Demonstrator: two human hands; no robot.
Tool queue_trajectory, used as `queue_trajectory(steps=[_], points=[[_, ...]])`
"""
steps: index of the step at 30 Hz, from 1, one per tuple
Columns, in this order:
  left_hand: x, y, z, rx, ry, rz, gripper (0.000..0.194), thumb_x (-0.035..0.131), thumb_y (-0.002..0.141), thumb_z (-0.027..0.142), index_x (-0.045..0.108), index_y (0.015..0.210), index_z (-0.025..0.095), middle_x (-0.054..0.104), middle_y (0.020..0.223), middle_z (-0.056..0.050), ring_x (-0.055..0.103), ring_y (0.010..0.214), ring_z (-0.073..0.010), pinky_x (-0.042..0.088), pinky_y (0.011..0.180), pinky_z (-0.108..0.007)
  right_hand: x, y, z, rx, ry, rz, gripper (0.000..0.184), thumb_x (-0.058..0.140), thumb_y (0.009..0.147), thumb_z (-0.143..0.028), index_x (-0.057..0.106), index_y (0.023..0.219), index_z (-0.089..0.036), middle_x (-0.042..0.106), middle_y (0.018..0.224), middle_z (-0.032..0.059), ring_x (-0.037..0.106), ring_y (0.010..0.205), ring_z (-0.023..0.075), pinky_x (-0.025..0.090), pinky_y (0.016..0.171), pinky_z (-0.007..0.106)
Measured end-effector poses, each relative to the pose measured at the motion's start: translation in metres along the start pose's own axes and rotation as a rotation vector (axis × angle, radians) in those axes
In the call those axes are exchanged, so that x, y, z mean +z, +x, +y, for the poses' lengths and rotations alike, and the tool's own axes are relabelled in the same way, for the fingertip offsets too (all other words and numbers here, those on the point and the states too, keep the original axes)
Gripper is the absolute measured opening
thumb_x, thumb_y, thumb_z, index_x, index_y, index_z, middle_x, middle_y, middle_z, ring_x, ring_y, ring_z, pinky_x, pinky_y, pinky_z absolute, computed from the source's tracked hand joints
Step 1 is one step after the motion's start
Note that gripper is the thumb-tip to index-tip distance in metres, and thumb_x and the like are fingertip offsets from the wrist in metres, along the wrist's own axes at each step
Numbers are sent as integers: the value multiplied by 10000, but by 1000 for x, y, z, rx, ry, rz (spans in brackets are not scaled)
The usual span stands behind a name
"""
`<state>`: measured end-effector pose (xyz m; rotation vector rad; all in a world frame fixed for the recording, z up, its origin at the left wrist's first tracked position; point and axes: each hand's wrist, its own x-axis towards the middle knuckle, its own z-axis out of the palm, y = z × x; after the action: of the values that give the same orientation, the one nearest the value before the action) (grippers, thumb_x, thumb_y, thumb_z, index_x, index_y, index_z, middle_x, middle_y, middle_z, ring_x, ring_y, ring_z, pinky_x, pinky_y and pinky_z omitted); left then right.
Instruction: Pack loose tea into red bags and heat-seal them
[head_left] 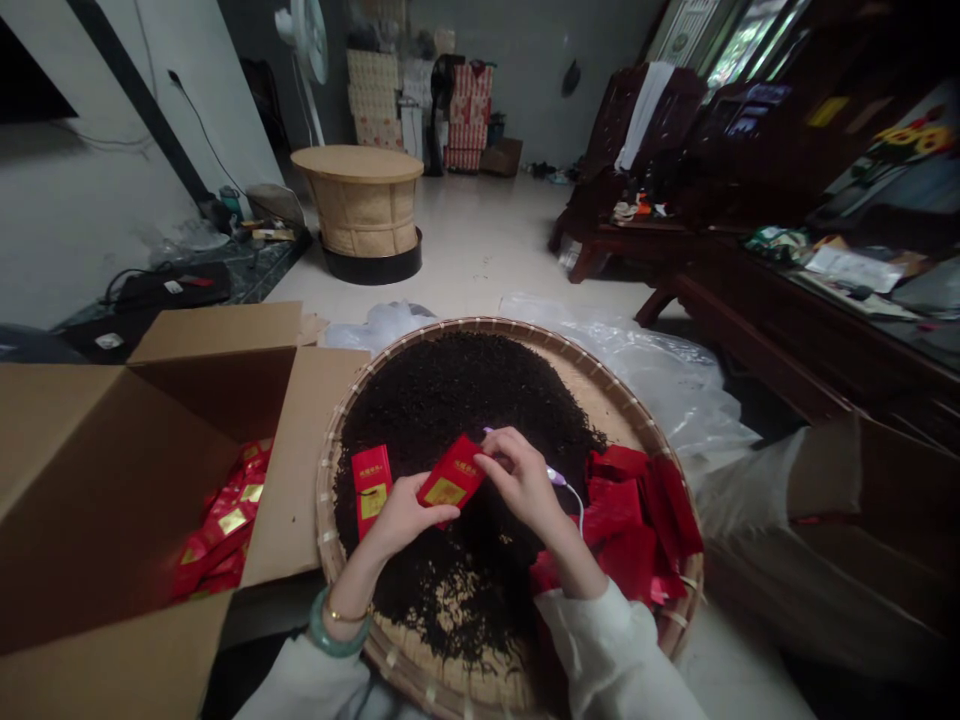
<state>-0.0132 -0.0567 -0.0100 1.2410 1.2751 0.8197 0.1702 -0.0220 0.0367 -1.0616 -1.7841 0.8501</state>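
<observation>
A round woven bamboo tray (pixel 660 440) in front of me carries a heap of dark loose tea leaves (pixel 457 400). My left hand (pixel 405 515) is closed on the lower end of a small red packet (pixel 452 476) with a gold label. My right hand (pixel 521 480) pinches the packet's top end and also holds a small white scoop with a purple tip (pixel 559 482). A second red packet (pixel 371 487) lies on the leaves left of my left hand. A pile of empty red packets (pixel 637 515) rests on the tray's right side.
An open cardboard box (pixel 97 480) at the left holds several filled red packets (pixel 221 525). Clear plastic sheeting (pixel 667 370) lies behind the tray. A round wicker drum (pixel 365 205) stands farther back on the floor. Dark wooden furniture (pixel 787 300) lines the right side.
</observation>
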Motion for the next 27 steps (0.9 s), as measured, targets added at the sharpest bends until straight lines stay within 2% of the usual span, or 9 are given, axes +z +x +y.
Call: queue_trajectory(steps=[2,5,11,15,17,23,27], points=[[0,0,2,-15,-27,0,322,758,593,275,691,872,128,737,793,-29,669,717,-222,542,708,-357,-3,-1,2,16,20,39,150,570,841,-247,538,701,-208,555,822,39,547,792,177,445,591,247],[2,0,2,19,-64,18,372,770,576,276,694,911,134,743,849,-38,670,762,-224,537,742,-357,-2,-3,2,16,14,57,138,590,833,-251,560,706,-207,571,842,46,562,804,179,457,588,248],[2,1,-1,22,-139,56,371,728,630,389,688,890,128,726,843,-52,644,747,-205,516,705,-320,7,-9,-2,-78,-78,-58,111,589,844,-227,618,741,-196,595,850,46,574,828,178,475,739,309],[2,1,-1,-11,-164,-8,377,751,610,395,687,857,119,703,782,-28,617,712,-181,481,666,-277,12,-10,-1,-47,-174,-80,81,648,814,-271,688,813,-201,583,929,66,544,924,208,444,841,367],[2,1,-1,-21,-171,-41,378,760,609,402,685,847,118,693,757,-19,607,699,-175,467,646,-264,15,-9,2,-10,-174,-119,87,664,806,-277,701,783,-202,585,958,69,529,961,215,423,871,376],[4,-1,1,-31,-271,-87,429,691,679,529,672,834,129,670,716,-14,585,665,-157,444,604,-239,23,-7,13,153,33,-268,254,596,846,-273,649,618,-174,592,834,39,555,846,173,420,768,301],[4,0,0,-34,-313,7,441,661,684,577,634,680,137,629,633,6,547,605,-134,420,568,-223,23,-7,20,203,150,-287,356,568,853,-346,575,544,-170,548,728,13,529,722,145,400,694,276]])
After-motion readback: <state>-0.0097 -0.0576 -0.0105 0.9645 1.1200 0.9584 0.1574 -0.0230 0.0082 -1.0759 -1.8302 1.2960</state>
